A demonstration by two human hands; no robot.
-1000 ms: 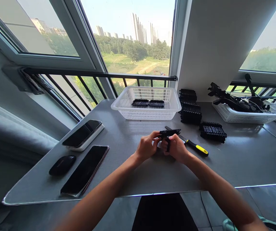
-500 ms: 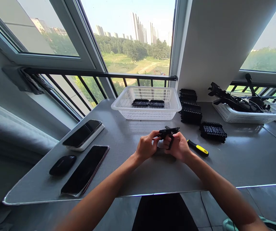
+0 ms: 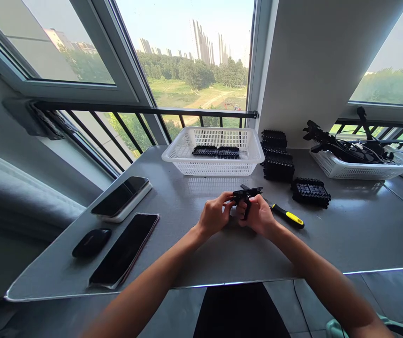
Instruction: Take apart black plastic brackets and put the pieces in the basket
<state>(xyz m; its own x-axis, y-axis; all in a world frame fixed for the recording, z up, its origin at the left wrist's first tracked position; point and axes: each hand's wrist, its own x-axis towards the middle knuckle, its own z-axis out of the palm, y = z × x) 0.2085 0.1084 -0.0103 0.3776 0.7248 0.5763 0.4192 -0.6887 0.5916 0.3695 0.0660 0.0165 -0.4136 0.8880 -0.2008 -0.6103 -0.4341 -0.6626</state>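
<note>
Both hands are closed on one black part [image 3: 252,192], held up over the tabletop [image 3: 187,267] near its front edge. The left hand [image 3: 213,216] pinches the near left end with its fingertips. The right hand [image 3: 262,217] grips the side of it, with the thumb up on top and the fingers curled under. A dark bit points down between the fingers, but I cannot tell if it is joined on or loose.

The step in hand looks like careful finger work on this part, one hand keeping it steady while the other presses or pulls. I think the next move calls for a firm hold on the left and a small, gentle push from the right thumb, so that nothing slips.

Just past the right hand lies a tool [image 3: 289,217] with a black and yellow handle, its thin blade partly hidden by that hand. Farther back sits a white basket [image 3: 218,167] with black pieces [image 3: 228,151] in it. A black block [image 3: 311,193] lies to the right of the tool, apart from it
</note>
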